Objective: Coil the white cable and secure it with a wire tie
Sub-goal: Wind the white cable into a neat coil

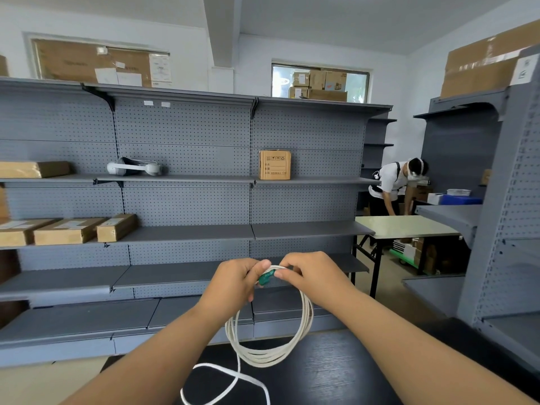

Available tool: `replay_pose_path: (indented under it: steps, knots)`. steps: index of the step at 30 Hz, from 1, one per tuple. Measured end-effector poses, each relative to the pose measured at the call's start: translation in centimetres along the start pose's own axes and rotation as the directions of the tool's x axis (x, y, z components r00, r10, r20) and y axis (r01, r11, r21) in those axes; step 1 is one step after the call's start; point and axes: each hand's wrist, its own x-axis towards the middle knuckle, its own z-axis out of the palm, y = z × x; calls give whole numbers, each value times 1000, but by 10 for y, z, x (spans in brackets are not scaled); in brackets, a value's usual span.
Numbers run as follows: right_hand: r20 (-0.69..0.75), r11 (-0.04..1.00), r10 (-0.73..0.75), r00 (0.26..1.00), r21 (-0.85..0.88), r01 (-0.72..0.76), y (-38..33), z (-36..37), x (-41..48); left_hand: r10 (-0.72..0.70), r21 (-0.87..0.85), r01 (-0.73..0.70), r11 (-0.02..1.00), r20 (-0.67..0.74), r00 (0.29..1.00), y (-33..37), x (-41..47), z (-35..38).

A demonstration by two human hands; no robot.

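The left hand (233, 283) is closed around the top of the white cable (263, 358), with the fingers curled over the gathered strands and the thumb lying along them. The right hand (311, 276) meets it at the same point. Its fingertips pinch a small green piece, taken here to be the wire tie (265, 279). Whether the tie already encircles the strands cannot be determined. The tie sits at the top of the coil, directly between the two hands and touching both. Its long axis runs obliquely across the strands, from lower left to upper right. The coil hangs below the hands as a roughly upright loop of several turns, its lowest arc just above the black table (350, 375). Below the coil, a loose tail lies in a curl on the table. Judgement: coiling is nearly complete and tying is the step in hand. The next move depends on the right hand, which appears nearer the tie's free end, wrapping it around the bundle while the left hand clamps the strands. Grey shelving (187, 200) stands behind the coil.
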Motion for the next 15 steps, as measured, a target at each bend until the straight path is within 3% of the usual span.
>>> replay_pose_path:
  steps: [5, 8, 11, 15]
  knots:
    - [-87, 997, 63, 994, 40, -60, 6, 1, 0, -70, -251, 80, 965, 51, 996, 4, -4, -1]
    - [-171, 983, 153, 973, 128, -132, 12, -1, -1, -91, -291, 113, 950, 88, 992, -6, -5, 1]
    - [-206, 973, 199, 958, 161, -167, 16, -2, -1, -101, -256, 116, 960, 73, 992, -12, -8, 3]
    - [-132, 979, 192, 973, 101, -179, 19, -2, -2, -32, 14, 32, 999, -10, 999, -11, -6, 2]
